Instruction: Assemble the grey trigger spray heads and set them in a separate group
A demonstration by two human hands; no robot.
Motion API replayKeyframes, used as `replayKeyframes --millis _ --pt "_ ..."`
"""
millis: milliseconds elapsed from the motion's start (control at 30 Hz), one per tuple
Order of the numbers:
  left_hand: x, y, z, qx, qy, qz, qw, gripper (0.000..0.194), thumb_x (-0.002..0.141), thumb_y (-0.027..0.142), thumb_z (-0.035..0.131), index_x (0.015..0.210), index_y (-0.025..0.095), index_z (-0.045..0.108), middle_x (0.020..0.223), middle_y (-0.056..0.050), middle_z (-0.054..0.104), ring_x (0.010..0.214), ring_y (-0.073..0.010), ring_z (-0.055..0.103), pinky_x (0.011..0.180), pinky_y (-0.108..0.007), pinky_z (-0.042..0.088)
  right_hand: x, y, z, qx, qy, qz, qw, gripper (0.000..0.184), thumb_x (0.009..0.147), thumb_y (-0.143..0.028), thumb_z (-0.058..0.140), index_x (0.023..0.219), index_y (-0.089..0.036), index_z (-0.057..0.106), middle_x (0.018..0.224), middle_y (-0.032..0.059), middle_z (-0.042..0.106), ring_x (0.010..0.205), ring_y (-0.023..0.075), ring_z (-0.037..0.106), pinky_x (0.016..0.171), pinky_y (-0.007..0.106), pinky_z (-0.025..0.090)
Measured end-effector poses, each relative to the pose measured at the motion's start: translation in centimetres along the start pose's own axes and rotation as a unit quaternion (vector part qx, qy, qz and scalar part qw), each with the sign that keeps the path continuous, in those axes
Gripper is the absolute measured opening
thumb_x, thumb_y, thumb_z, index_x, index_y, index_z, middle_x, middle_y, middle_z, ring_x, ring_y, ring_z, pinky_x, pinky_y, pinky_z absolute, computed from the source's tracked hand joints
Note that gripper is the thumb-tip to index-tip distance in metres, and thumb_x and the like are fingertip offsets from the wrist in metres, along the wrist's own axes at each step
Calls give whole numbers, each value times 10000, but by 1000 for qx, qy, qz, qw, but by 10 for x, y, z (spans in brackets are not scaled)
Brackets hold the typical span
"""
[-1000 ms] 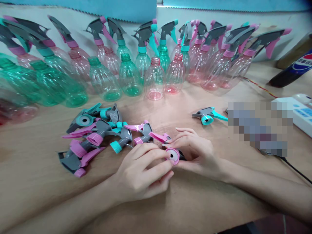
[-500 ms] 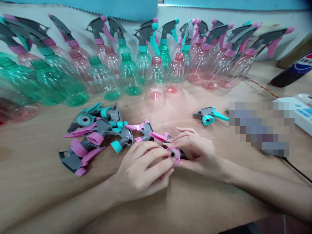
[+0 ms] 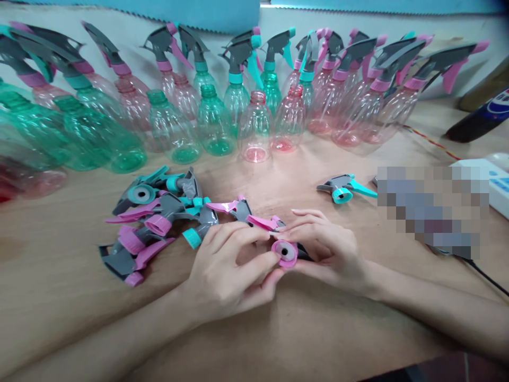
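A grey-and-pink trigger spray head [image 3: 284, 253] is between my hands, its round pink collar facing me and showing a pale disc with a dark hole. My right hand [image 3: 328, 244] grips its grey body from the right, hiding most of it. My left hand [image 3: 230, 265] is closed at the collar, fingertips against the left and lower rim. Left of my hands lies a loose pile of spray heads [image 3: 159, 225], some with pink parts, some with turquoise. A single turquoise-collared spray head [image 3: 341, 194] rests on the table beyond my right hand.
Behind the pile stand open green bottles [image 3: 215, 119] and open pink bottles [image 3: 255, 130]. Further back are several bottles fitted with spray heads [image 3: 358, 106]. At right are a blurred-out object [image 3: 433, 212], a white power strip [image 3: 475, 178], cables and a dark drink bottle [image 3: 477, 119].
My left fingers have shifted off the front of the collar, so more of its ring and disc shows. The whole view has moved slightly. My right hand keeps its grip.
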State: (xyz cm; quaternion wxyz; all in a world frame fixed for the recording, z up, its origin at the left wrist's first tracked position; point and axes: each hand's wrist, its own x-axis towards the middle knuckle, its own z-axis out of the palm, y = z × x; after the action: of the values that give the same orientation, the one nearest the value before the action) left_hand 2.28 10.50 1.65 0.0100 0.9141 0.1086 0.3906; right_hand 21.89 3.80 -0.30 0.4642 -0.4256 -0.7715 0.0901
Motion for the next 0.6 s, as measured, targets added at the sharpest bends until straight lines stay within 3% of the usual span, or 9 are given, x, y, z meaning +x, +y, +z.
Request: replayKeyframes --millis 600 --pt "-3 -1 2 -30 -21 -9 999 208 744 261 629 935 179 640 994 -85 542 897 -206 550 741 -369 459 0 0 -1 6 -40 2 999 244 786 -287 664 998 -208 571 960 30 702 909 162 653 978 428 404"
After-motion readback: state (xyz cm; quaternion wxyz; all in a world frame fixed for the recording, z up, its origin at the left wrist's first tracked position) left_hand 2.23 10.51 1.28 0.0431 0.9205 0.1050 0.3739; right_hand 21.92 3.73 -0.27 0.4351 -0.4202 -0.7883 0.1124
